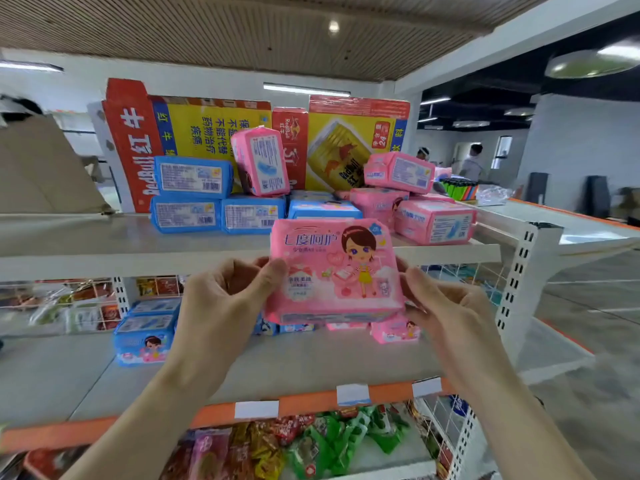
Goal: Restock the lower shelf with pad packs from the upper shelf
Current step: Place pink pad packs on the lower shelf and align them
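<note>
I hold a pink pad pack [334,270] with a cartoon girl on its front, upright in front of the shelves. My left hand [221,299] grips its left edge and my right hand [450,306] grips its right edge. On the upper shelf [104,244] lie several blue pad packs [192,195] and several pink pad packs [434,220], one pink pack [261,161] standing on end. The lower shelf [311,362] carries stacked blue packs [145,337] at the left and a pink pack [394,332] at the right, partly hidden behind the held pack.
Flattened Red Bull cartons [214,133] stand behind the upper packs. Snack bags [311,445] fill the shelf below the orange rail [311,401]. A white perforated upright [516,271] and wire mesh bound the right end. People stand far off at the right [472,161].
</note>
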A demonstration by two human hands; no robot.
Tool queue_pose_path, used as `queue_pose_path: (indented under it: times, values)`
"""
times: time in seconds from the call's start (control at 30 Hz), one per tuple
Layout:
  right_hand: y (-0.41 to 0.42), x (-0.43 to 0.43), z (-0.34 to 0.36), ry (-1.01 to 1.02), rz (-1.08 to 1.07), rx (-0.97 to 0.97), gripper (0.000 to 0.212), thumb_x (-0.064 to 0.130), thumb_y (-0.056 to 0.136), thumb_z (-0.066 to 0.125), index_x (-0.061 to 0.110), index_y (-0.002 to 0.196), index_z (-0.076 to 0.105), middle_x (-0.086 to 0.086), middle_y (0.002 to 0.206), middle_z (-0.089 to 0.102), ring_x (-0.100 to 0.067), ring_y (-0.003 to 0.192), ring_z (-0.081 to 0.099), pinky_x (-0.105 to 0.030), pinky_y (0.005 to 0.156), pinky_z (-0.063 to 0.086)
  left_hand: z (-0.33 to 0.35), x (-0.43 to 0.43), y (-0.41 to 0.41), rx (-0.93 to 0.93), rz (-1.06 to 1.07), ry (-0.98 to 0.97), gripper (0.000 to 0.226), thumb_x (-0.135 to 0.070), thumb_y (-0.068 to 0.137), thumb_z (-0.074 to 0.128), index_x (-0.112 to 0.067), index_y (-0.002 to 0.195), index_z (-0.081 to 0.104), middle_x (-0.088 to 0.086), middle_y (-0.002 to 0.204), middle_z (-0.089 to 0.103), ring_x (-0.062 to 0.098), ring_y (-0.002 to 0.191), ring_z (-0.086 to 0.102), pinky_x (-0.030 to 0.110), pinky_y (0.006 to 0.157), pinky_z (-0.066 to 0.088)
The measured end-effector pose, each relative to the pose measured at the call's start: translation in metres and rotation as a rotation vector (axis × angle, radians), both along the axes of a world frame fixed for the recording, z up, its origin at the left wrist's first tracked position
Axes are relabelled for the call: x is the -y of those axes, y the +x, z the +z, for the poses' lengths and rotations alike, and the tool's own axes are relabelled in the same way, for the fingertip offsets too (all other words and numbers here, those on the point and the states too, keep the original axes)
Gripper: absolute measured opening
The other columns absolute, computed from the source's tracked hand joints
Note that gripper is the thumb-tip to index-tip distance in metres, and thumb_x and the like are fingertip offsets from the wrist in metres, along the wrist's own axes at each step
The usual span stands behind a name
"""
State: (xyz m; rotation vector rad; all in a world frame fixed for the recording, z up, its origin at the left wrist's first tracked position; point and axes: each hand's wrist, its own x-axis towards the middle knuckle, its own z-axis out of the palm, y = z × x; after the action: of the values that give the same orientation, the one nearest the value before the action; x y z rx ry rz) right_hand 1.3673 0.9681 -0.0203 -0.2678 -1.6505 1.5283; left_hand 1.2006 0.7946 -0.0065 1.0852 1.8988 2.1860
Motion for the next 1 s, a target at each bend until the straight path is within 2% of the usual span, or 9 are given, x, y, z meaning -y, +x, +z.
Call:
queue_pose_path:
  times: [0.07,0.13,0.27,0.33,0.37,0.5,0.67,0.83,1.0]
  values:
    - [0.004,-0.008,0.004,-0.014,-0.029,-0.011,0.055,0.059,0.060,0.084,0.010,0.084,0.081,-0.003,0.114,0.075,-0.021,0.121,0.063,-0.050,0.105,0.047,0.002,-0.008,0.012,-0.029,0.014,0.015,0.040,-0.043,0.064,0.076,-0.007,0.082,0.070,-0.007,0.082,0.077,0.015,0.078,0.075,0.031,0.070,0.063]
    - [0.011,-0.016,0.008,-0.003,-0.069,-0.015,0.035,0.045,0.063,0.082,0.016,0.083,0.082,0.003,0.109,0.076,-0.015,0.114,0.067,-0.044,0.102,0.051,0.000,-0.016,0.022,-0.049,0.013,0.042,0.034,-0.032,0.064,0.079,-0.010,0.089,0.069,-0.010,0.088,0.078,0.008,0.082,0.075,0.019,0.067,0.059]
    - [0.024,-0.036,0.010,0.042,-0.055,-0.072,0.034,0.018,0.069,0.078,0.017,0.104,0.076,0.003,0.102,0.077,-0.013,0.096,0.074,-0.027,0.079,0.061,-0.005,-0.035,0.038,-0.053,-0.066,0.115,0.054,-0.016,0.067,0.077,-0.022,0.116,0.056,-0.006,0.117,0.074,0.011,0.107,0.071,0.025,0.082,0.059]
    - [0.027,-0.047,0.007,0.040,-0.022,-0.119,0.044,0.007,0.072,0.076,0.017,0.115,0.071,0.003,0.105,0.077,-0.014,0.097,0.074,-0.027,0.075,0.061,-0.006,-0.047,0.047,-0.067,-0.093,0.110,0.077,-0.015,0.067,0.077,-0.029,0.136,0.047,-0.007,0.132,0.066,0.008,0.116,0.066,0.027,0.092,0.056]
    - [0.028,-0.053,0.004,0.040,-0.016,-0.131,0.053,0.007,0.071,0.077,0.013,0.122,0.067,0.002,0.109,0.076,-0.014,0.100,0.073,-0.030,0.078,0.061,-0.006,-0.052,0.053,-0.095,-0.080,0.096,0.081,-0.015,0.067,0.076,-0.028,0.141,0.046,-0.010,0.129,0.068,0.004,0.114,0.066,0.025,0.092,0.056]
    - [0.032,-0.075,0.001,0.115,0.002,-0.129,0.080,0.021,0.062,0.079,0.011,0.138,0.057,0.007,0.122,0.070,-0.008,0.113,0.067,-0.039,0.097,0.055,-0.009,-0.066,0.073,-0.235,0.010,0.038,0.067,-0.020,0.070,0.074,-0.019,0.136,0.060,-0.019,0.111,0.074,-0.001,0.105,0.068,0.016,0.089,0.054]
    - [0.029,-0.091,-0.013,0.238,0.105,-0.163,0.071,0.008,0.073,0.079,0.005,0.139,0.053,0.004,0.125,0.070,-0.010,0.119,0.064,-0.025,0.097,0.052,-0.021,-0.071,0.084,-0.311,0.134,0.057,0.079,-0.031,0.073,0.081,-0.021,0.145,0.051,-0.017,0.127,0.068,0.007,0.121,0.063,0.040,0.108,0.048]
    - [0.033,-0.093,-0.041,0.293,0.106,-0.283,0.066,0.005,0.080,0.073,0.017,0.141,0.047,0.015,0.123,0.069,-0.009,0.117,0.065,-0.022,0.094,0.053,-0.046,-0.074,0.099,-0.433,0.227,-0.018,0.077,-0.045,0.078,0.071,-0.018,0.146,0.049,-0.024,0.126,0.066,0.002,0.119,0.063,0.029,0.101,0.051]
    - [0.028,-0.100,-0.069,0.403,0.054,-0.330,0.068,-0.004,0.080,0.071,-0.014,0.140,0.041,0.009,0.126,0.068,-0.014,0.119,0.064,-0.031,0.098,0.054,-0.074,-0.074,0.088,-0.556,0.308,-0.026,0.068,-0.020,0.082,0.077,0.003,0.140,0.051,-0.007,0.120,0.071,0.011,0.104,0.070,0.028,0.095,0.056]
